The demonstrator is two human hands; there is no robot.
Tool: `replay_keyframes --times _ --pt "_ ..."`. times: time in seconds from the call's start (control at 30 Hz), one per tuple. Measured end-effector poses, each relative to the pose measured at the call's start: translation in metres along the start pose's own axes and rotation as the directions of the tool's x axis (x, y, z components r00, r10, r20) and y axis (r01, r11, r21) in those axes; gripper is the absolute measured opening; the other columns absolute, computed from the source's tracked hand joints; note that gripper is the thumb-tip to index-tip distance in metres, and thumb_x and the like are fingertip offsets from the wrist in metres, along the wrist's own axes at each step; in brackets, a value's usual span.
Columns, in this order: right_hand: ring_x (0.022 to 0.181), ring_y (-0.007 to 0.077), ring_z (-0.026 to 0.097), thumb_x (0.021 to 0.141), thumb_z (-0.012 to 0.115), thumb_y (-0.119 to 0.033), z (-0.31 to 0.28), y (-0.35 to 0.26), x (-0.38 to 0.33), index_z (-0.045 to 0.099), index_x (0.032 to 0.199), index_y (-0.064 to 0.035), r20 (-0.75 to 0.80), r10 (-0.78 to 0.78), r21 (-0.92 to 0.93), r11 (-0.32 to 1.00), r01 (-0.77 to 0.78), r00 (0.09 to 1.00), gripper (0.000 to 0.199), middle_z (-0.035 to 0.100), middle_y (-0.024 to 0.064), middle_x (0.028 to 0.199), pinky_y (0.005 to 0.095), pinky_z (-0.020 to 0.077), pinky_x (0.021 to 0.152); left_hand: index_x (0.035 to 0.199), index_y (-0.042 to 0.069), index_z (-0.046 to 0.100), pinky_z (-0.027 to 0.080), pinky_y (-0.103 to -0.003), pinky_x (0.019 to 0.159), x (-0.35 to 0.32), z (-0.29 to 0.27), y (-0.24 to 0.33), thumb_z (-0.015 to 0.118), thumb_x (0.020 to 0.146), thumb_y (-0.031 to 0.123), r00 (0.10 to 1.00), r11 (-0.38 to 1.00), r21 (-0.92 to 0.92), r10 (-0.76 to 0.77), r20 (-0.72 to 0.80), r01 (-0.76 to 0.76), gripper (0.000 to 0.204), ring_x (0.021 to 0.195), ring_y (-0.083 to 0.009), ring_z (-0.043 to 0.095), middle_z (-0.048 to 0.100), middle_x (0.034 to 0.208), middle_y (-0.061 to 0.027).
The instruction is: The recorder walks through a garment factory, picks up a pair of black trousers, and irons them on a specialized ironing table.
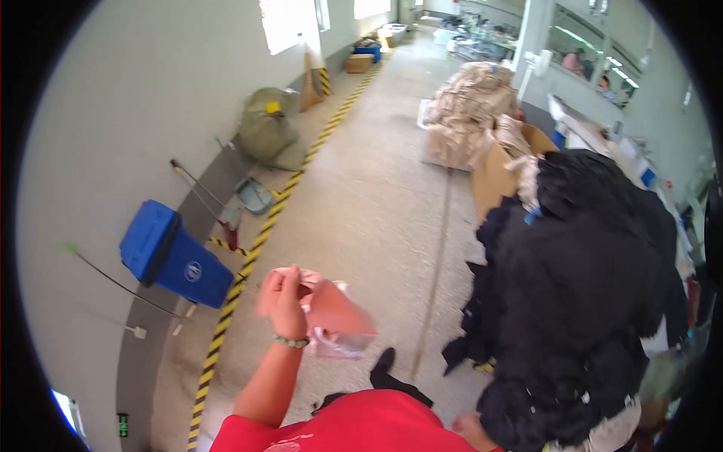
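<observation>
Raised in front of me, my left hand [286, 303] is closed on the top edge of a pink, bag-like piece [337, 316]. It hangs to the right of the wrist, its lower part paler; motion blurs it, so I cannot tell whether it is cloth or a bag. A bead bracelet circles that wrist. Low in the view, my right hand [473, 431] is beside a big heap of black fabric [580, 264]. Its fingers are blurred and partly hidden, so whether it grips the fabric does not show.
Beige fabric is heaped [471, 105] beyond an open cardboard box [493, 177]. Along the left wall stand a blue wheeled bin [177, 252], a grey dustpan [254, 196] and a large green sack [267, 128]. Yellow-black floor tape [256, 252] runs beside them.
</observation>
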State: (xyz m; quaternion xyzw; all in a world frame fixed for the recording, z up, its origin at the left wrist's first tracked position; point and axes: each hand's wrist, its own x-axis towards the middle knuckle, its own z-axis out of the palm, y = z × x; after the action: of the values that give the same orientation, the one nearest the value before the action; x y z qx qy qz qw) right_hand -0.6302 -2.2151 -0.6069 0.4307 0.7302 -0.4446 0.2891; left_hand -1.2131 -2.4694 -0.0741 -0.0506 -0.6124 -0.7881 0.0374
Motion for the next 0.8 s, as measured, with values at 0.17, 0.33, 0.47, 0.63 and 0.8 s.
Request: replay_keyframes --times 0.17,0.33,0.47,0.63,0.8 --pt "0.055 0.0173 0.063 0.094 0.057 -0.017 -0.292 -0.346 0.066 0.066 0.085 -0.0019 -0.624 -0.121 0.306 0.871 0.383 0.772 0.02 0.065 0.0085 0.066 0.0335 0.0494 0.048 0.082 0.009 0.06 0.049 -0.021 0.056 0.127 0.187 -0.064 0.061 0.096 0.016 0.947 0.935 -0.245 -0.193 0.257 0.257 0.015 0.063 -0.0062 0.057 0.059 0.073 0.0028" --pt "0.072 0.0179 0.069 0.094 0.059 -0.018 -0.523 -0.551 0.13 0.066 0.11 -0.0041 -0.664 -0.368 0.07 0.836 0.543 0.651 0.022 0.071 0.0116 0.08 0.0314 0.0519 0.065 0.079 0.011 0.059 0.045 -0.021 0.054 0.254 0.321 -0.146 0.063 0.095 0.019 0.926 0.907 -0.26 -0.261 0.271 0.332 0.018 0.059 -0.0055 0.054 0.058 0.071 0.0033" --pt "0.057 0.0153 0.061 0.096 0.056 -0.014 -0.593 -0.526 0.226 0.061 0.091 -0.0008 -0.751 -0.17 0.219 0.847 0.484 0.638 0.015 0.065 0.008 0.069 0.0304 0.0491 0.052 0.076 0.008 0.057 0.045 -0.022 0.054 0.371 0.448 -0.211 0.064 0.095 0.018 0.872 0.872 -0.27 -0.287 0.396 0.409 0.023 0.058 -0.0075 0.056 0.058 0.067 0.0008" --pt "0.068 0.0234 0.068 0.091 0.054 -0.038 -0.545 -0.371 0.263 0.075 0.087 -0.0122 -0.178 0.017 -0.563 0.818 -0.115 0.984 0.034 0.071 0.0075 0.074 0.0378 0.0543 0.065 0.076 0.007 0.058 0.049 -0.023 0.055 0.507 0.606 -0.239 0.065 0.094 0.017 0.865 0.938 -0.089 -0.268 0.425 0.335 0.021 0.059 -0.0085 0.057 0.058 0.067 -0.001" --pt "0.078 0.025 0.067 0.091 0.053 -0.039 -0.567 -0.39 0.375 0.074 0.093 -0.0116 -0.147 0.08 -0.47 0.871 -0.14 0.986 0.034 0.07 0.0102 0.086 0.0405 0.0535 0.071 0.08 0.009 0.058 0.049 -0.02 0.052 0.657 0.74 -0.296 0.062 0.095 0.014 0.869 0.919 -0.186 -0.242 0.432 0.348 0.016 0.057 -0.0058 0.055 0.057 0.07 0.0017"
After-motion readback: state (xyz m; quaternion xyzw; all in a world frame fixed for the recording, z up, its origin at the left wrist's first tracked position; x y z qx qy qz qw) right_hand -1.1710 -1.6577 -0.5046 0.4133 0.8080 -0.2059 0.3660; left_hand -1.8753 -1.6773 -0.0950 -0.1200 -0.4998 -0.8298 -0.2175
